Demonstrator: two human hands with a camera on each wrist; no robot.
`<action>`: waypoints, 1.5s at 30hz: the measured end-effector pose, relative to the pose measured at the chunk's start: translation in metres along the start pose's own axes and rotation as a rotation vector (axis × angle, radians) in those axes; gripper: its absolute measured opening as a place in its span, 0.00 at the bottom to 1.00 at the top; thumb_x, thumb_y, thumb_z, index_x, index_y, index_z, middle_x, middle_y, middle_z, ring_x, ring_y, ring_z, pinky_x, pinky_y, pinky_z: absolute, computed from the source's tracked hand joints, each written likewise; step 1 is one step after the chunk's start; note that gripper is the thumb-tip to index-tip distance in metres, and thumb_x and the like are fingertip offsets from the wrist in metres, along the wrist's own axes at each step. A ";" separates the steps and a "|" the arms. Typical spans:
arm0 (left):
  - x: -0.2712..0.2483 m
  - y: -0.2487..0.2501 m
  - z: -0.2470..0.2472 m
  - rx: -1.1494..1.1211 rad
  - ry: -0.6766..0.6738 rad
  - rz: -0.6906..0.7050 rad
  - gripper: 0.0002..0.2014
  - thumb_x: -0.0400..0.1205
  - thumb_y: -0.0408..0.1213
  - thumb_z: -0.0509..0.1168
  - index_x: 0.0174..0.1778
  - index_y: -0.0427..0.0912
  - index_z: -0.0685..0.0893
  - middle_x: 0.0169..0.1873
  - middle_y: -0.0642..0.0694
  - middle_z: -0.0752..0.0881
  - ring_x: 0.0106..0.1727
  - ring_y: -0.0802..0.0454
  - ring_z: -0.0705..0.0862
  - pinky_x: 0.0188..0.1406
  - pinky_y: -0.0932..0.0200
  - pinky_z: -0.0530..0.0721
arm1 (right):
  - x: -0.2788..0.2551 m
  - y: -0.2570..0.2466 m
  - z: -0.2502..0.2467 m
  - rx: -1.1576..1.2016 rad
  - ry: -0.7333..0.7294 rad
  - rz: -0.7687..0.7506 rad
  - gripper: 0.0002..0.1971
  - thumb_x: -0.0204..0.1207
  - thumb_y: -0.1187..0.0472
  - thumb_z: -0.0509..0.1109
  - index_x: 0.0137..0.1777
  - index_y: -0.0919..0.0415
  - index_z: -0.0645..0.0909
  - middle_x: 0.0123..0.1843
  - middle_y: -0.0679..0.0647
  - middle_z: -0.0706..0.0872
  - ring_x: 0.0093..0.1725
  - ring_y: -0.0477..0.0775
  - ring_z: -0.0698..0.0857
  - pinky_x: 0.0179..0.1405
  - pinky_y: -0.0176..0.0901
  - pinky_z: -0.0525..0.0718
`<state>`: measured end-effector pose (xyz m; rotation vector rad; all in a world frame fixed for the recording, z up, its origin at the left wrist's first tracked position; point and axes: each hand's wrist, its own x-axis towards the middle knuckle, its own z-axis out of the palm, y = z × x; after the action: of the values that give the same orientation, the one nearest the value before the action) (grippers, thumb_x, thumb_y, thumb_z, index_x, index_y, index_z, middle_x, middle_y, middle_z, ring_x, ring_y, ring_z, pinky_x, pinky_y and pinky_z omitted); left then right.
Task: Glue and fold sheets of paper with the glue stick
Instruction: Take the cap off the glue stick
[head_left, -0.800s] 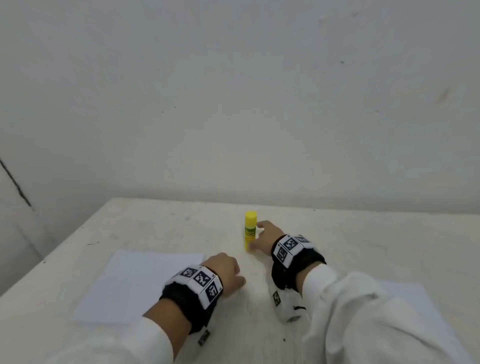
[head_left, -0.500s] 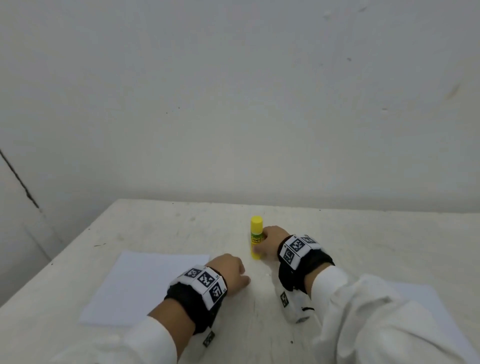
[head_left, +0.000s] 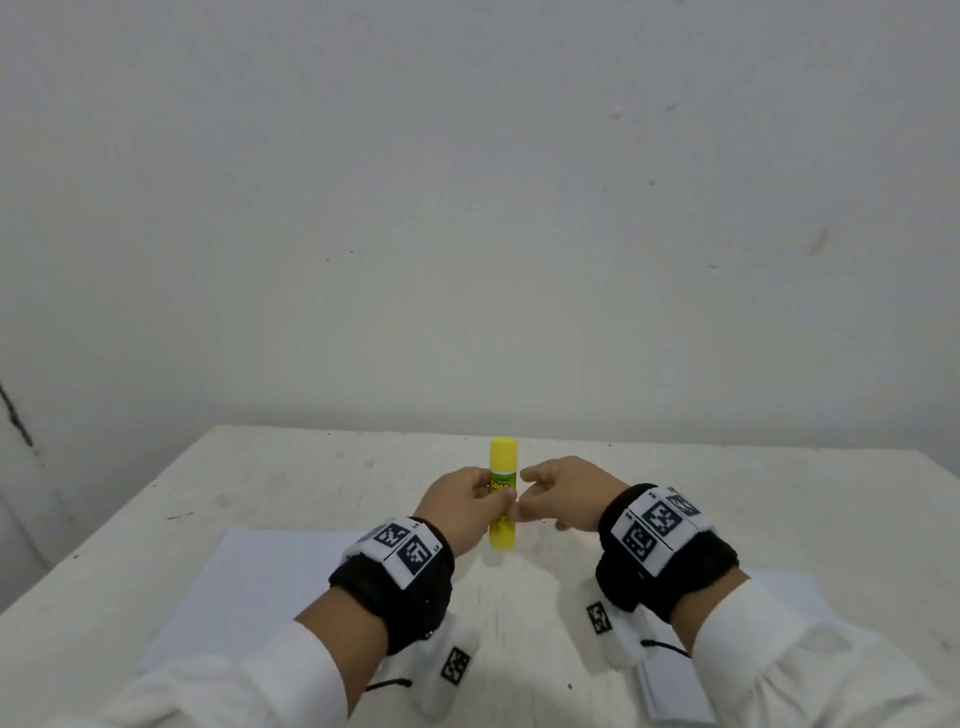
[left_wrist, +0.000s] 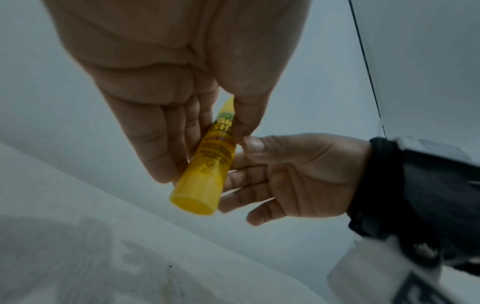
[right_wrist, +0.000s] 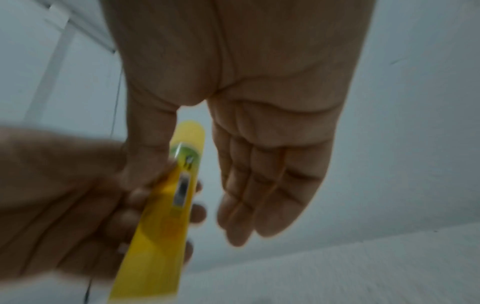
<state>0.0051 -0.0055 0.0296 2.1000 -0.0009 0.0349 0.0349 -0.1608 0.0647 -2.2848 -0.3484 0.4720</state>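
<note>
A yellow glue stick (head_left: 503, 486) with its cap on is held upright above the white table (head_left: 291, 467). My left hand (head_left: 470, 506) grips its middle, thumb on one side and fingers (left_wrist: 166, 148) on the other of the glue stick (left_wrist: 207, 164). My right hand (head_left: 558, 493) is right beside it. In the right wrist view its thumb (right_wrist: 148, 156) lies against the glue stick (right_wrist: 166, 216) while its fingers (right_wrist: 259, 195) hang straight and apart from it. A white sheet of paper (head_left: 270, 582) lies flat under my left forearm.
More white paper (head_left: 800, 597) lies at the right under my right sleeve, with a small stack (head_left: 675, 691) near the front edge. A plain white wall (head_left: 467, 208) rises behind the table's far edge.
The glue stick went from standing on the table in my right hand to being lifted. My left hand rose from the table and took hold of it, and my right fingers loosened.
</note>
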 end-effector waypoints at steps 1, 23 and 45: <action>0.000 0.000 -0.001 0.008 0.009 0.005 0.12 0.82 0.43 0.66 0.56 0.40 0.84 0.42 0.46 0.88 0.43 0.47 0.84 0.56 0.49 0.84 | 0.000 -0.002 -0.006 0.074 0.017 -0.014 0.33 0.74 0.59 0.74 0.78 0.59 0.67 0.63 0.52 0.82 0.60 0.51 0.82 0.43 0.35 0.80; -0.004 0.004 0.002 -0.098 0.042 -0.016 0.11 0.79 0.44 0.70 0.52 0.42 0.83 0.44 0.41 0.87 0.50 0.41 0.87 0.55 0.40 0.85 | 0.004 -0.022 -0.003 0.350 0.249 -0.197 0.12 0.73 0.65 0.75 0.56 0.57 0.82 0.48 0.53 0.83 0.46 0.51 0.82 0.44 0.37 0.83; -0.029 -0.049 -0.022 -0.200 0.075 -0.295 0.08 0.78 0.41 0.72 0.45 0.42 0.81 0.39 0.46 0.86 0.38 0.51 0.86 0.42 0.55 0.89 | 0.075 -0.033 0.050 0.165 0.247 -0.038 0.18 0.74 0.61 0.74 0.64 0.62 0.82 0.60 0.54 0.84 0.56 0.53 0.83 0.52 0.38 0.77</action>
<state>-0.0232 0.0383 -0.0026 1.8791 0.3371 -0.0627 0.0765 -0.0784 0.0401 -2.1411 -0.2201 0.1877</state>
